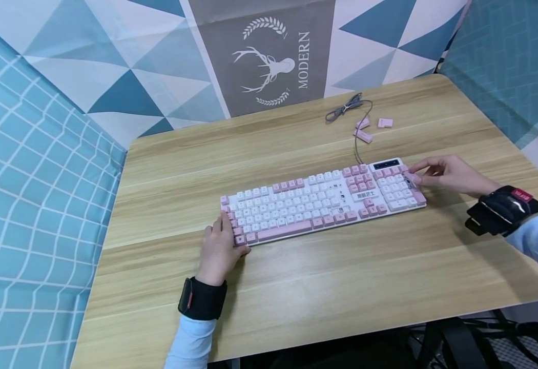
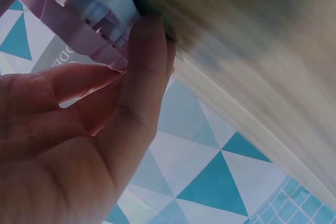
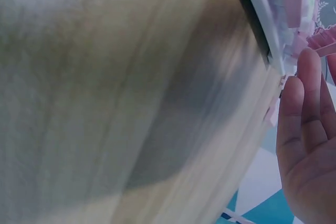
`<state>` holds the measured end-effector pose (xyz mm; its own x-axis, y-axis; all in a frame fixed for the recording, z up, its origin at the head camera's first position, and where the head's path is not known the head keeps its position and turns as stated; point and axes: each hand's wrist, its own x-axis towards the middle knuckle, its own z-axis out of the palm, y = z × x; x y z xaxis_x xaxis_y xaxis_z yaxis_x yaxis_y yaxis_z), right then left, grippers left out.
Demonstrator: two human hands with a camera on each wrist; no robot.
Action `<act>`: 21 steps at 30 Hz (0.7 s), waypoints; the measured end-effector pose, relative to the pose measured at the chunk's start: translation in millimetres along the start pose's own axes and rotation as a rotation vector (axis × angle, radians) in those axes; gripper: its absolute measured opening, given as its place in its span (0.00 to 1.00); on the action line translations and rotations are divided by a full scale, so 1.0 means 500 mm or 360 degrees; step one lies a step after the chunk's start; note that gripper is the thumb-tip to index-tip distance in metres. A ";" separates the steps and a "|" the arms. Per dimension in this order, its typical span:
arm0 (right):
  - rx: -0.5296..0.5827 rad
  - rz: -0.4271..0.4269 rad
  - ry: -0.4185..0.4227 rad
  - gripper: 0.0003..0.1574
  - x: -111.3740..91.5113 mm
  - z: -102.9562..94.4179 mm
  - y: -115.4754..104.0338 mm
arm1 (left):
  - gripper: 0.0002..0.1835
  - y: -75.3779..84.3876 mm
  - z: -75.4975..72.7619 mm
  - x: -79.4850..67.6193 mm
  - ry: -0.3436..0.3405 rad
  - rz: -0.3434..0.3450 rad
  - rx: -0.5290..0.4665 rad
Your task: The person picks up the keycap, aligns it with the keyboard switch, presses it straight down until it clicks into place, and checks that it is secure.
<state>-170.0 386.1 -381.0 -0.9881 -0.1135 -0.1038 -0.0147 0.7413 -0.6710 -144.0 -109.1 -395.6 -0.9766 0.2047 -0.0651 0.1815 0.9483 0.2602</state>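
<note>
A pink and white keyboard [image 1: 292, 205] lies at a slant on the wooden table. My left hand [image 1: 217, 251] holds its left end, fingers along the side and thumb at the front corner. In the left wrist view the left hand [image 2: 100, 124] is seen from the palm, fingertips at the keyboard's edge. At the number pad end, my right hand [image 1: 451, 174] pinches a pink keycap [image 3: 323, 39] between thumb and fingers. Close by on the number pad, a dark gap [image 1: 408, 182] shows where no cap covers the board. Bare spots also show left of the logo.
Several loose pink keycaps [image 1: 385, 123] lie behind the keyboard. Its grey cable [image 1: 343, 109] is bundled near the table's back edge. Patterned cloth [image 1: 158, 77] hangs behind the table [image 1: 296, 287], and blue gridded cloth [image 1: 34, 205] covers the left side.
</note>
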 end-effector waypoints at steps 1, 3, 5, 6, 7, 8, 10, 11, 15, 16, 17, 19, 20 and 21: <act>0.0014 0.0001 0.0005 0.20 -0.001 0.002 0.002 | 0.54 0.000 0.000 0.000 0.0002 0.0000 0.0000; 0.0043 -0.0014 0.0021 0.20 -0.001 0.006 0.008 | 0.54 0.000 0.000 0.000 0.0001 -0.0002 0.0000; 0.0045 -0.0033 0.0033 0.20 -0.002 0.010 0.013 | 0.54 0.000 0.000 0.000 -0.0001 -0.0003 0.0000; 0.0043 -0.0043 0.0041 0.19 -0.002 0.012 0.015 | 0.54 -0.001 0.000 0.000 -0.0003 -0.0005 0.0000; 0.0036 -0.0047 0.0047 0.19 -0.003 0.014 0.017 | 0.54 -0.001 0.001 0.000 -0.0003 -0.0004 0.0000; 0.0028 -0.0046 0.0050 0.19 -0.004 0.015 0.018 | 0.54 -0.001 0.001 0.000 -0.0004 -0.0002 0.0001; -0.0001 -0.0043 0.0062 0.19 -0.006 0.017 0.019 | 0.54 -0.001 0.002 0.001 -0.0005 0.0002 0.0000; -0.0017 -0.0045 0.0071 0.18 -0.007 0.018 0.019 | 0.54 -0.001 0.002 0.001 -0.0006 0.0002 -0.0003; -0.0087 -0.0081 0.0118 0.18 -0.010 0.024 0.017 | 0.54 -0.001 0.002 0.001 -0.0018 0.0000 -0.0013; -0.0111 -0.0101 0.0136 0.17 -0.010 0.026 0.016 | 0.54 0.000 0.002 0.001 -0.0021 -0.0003 -0.0015; -0.0132 -0.0133 0.0150 0.17 -0.010 0.027 0.015 | 0.54 0.000 0.002 0.002 -0.0021 -0.0004 -0.0015; -0.0172 -0.0205 0.0180 0.16 -0.010 0.030 0.012 | 0.54 -0.001 0.001 0.002 -0.0024 -0.0008 -0.0015; -0.0201 -0.0246 0.0191 0.15 -0.010 0.032 0.011 | 0.54 -0.001 0.001 0.002 -0.0023 -0.0009 -0.0015; -0.0231 -0.0277 0.0202 0.14 -0.011 0.032 0.010 | 0.54 -0.001 0.001 0.002 -0.0023 -0.0010 -0.0016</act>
<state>-162.3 379.6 -395.6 -0.9799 -0.1706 0.1033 -0.1991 0.8061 -0.5574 -145.0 -109.1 -396.2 -0.9759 0.2025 -0.0808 0.1743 0.9472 0.2692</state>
